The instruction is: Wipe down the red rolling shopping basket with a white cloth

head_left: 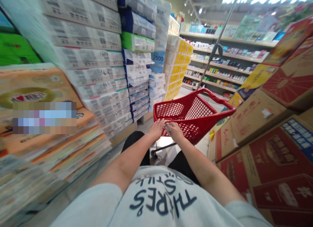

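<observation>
A red shopping basket cart (pixel 201 122) stands in front of me, its near side close to both hands. My left hand (pixel 156 129) is at the basket's near left corner, fingers extended and bent over the rim area. Right beside it, my right hand (pixel 175 130) is closed on a small greyish cloth (pixel 167 128) between the two hands. The cloth lies against the basket's side, and its full shape is hidden by my fingers.
Stacked tissue packs (pixel 97 60) rise on the left, with orange packs (pixel 44 122) nearer. Cardboard boxes (pixel 259 122) line the right side. A metal pole (pixel 215 46) stands beyond the cart, before stocked shelves (pixel 225 59). Part of a cart wheel (pixel 154 153) shows on the floor.
</observation>
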A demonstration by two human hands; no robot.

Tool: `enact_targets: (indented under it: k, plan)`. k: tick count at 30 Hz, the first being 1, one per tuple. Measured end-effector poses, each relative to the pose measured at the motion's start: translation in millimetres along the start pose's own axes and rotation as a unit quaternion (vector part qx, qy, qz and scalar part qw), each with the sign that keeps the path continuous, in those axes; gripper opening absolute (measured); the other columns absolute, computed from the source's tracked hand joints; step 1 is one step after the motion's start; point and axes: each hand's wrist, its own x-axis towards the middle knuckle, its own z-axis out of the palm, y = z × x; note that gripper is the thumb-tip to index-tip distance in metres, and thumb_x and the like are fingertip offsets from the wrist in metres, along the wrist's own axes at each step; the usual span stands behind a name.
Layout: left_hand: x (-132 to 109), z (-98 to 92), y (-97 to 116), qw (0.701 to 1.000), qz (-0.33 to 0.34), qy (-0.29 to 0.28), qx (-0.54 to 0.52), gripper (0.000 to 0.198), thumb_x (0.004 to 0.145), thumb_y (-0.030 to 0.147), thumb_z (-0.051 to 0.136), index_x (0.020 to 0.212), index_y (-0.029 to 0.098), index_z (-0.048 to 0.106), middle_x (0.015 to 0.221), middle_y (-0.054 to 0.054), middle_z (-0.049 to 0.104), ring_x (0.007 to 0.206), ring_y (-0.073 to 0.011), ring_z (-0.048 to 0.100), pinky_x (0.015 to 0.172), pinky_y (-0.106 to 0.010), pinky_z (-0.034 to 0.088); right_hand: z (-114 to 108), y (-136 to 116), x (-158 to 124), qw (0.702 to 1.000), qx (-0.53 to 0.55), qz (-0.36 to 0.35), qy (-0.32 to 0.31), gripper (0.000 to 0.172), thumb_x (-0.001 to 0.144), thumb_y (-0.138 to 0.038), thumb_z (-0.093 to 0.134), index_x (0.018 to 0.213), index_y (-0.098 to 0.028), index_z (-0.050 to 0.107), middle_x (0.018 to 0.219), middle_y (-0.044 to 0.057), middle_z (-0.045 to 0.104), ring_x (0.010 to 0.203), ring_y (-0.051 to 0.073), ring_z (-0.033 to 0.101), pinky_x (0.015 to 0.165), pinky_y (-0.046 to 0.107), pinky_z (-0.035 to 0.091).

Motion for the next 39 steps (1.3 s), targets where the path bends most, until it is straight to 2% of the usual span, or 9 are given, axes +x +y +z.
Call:
enact_targets:
  k: [6,10,14,18,22,27,31,36,39]
  plan:
    - [1,4.3,-3,1.000,0.001,0.007,-0.003,0.064,0.087,0.006,0.029,0.151,0.014,0.024,0.157,-0.008,0.021,0.147,-0.0237,0.017,0.120,-0.043,0.025,2,0,0,1.000,0.003,0.005,0.016,0.028,0.090,-0.016,0.052,0.112,-0.021,0.068,0.111,0.009,0.061,0.104,0.022,0.051,0.091,0.032,0.045]
    - [3,5.1,-4,1.000,0.009,0.008,-0.003,0.067,0.085,0.005,0.031,0.151,0.013,0.023,0.157,-0.010,0.021,0.147,-0.0243,0.017,0.119,-0.045,0.026,1,2,0,1.000,0.002,0.012,0.012,0.023,0.090,-0.018,0.053,0.103,-0.020,0.071,0.102,0.008,0.062,0.097,0.021,0.053,0.087,0.031,0.047]
    - [2,2.6,-3,1.000,0.006,0.003,-0.004,0.067,0.085,0.004,0.030,0.151,0.012,0.024,0.157,-0.009,0.020,0.147,-0.0243,0.017,0.120,-0.044,0.025,2,1,0,1.000,-0.004,0.008,0.013,0.027,0.091,-0.019,0.052,0.112,-0.020,0.068,0.111,0.009,0.060,0.105,0.022,0.050,0.092,0.032,0.045]
    - [1,1.9,-3,1.000,0.008,0.005,-0.003,0.068,0.084,0.004,0.031,0.151,0.013,0.023,0.157,-0.009,0.021,0.147,-0.0241,0.017,0.120,-0.043,0.024,2,-1,0,1.000,-0.012,0.010,0.003,0.020,0.090,-0.020,0.055,0.102,-0.021,0.071,0.102,0.008,0.061,0.096,0.021,0.052,0.086,0.031,0.047]
    - [2,3.8,-5,1.000,0.013,0.011,-0.003,0.068,0.084,0.004,0.031,0.151,0.013,0.023,0.157,-0.009,0.022,0.147,-0.0235,0.018,0.120,-0.044,0.026,-1,-1,-2,1.000,-0.022,0.003,0.009,0.026,0.092,-0.021,0.052,0.114,-0.021,0.066,0.113,0.009,0.058,0.108,0.023,0.048,0.094,0.033,0.045]
    - [1,2.5,-4,1.000,0.011,0.009,-0.005,0.068,0.084,0.004,0.030,0.151,0.013,0.024,0.157,-0.009,0.022,0.147,-0.0234,0.018,0.120,-0.044,0.026,-5,1,-4,0.999,-0.033,0.004,-0.002,0.024,0.089,-0.017,0.056,0.108,-0.022,0.068,0.110,0.008,0.060,0.103,0.023,0.050,0.087,0.031,0.048]
    - [0,-1.0,-1,1.000,0.000,-0.002,-0.008,0.065,0.086,0.004,0.028,0.151,0.013,0.024,0.157,-0.008,0.021,0.147,-0.0235,0.017,0.121,-0.042,0.024,-10,1,-3,0.999,-0.047,-0.010,0.009,0.029,0.093,-0.016,0.049,0.118,-0.021,0.064,0.121,0.010,0.056,0.116,0.025,0.045,0.100,0.036,0.042]
    - [1,-1.1,0,1.000,-0.004,-0.006,-0.003,0.067,0.085,0.003,0.030,0.151,0.014,0.024,0.157,-0.009,0.020,0.147,-0.0238,0.016,0.120,-0.043,0.024,-11,2,-5,0.998,-0.056,-0.013,-0.015,0.024,0.091,-0.015,0.052,0.108,-0.022,0.068,0.109,0.009,0.061,0.103,0.024,0.050,0.089,0.034,0.048]
    - [0,-1.0,0,1.000,-0.001,-0.002,-0.001,0.067,0.085,0.003,0.030,0.151,0.015,0.024,0.157,-0.009,0.021,0.147,-0.0237,0.017,0.120,-0.043,0.026,-11,3,-6,0.998,-0.059,-0.008,-0.008,0.026,0.091,-0.013,0.051,0.111,-0.019,0.067,0.117,0.011,0.059,0.111,0.025,0.047,0.095,0.034,0.044]
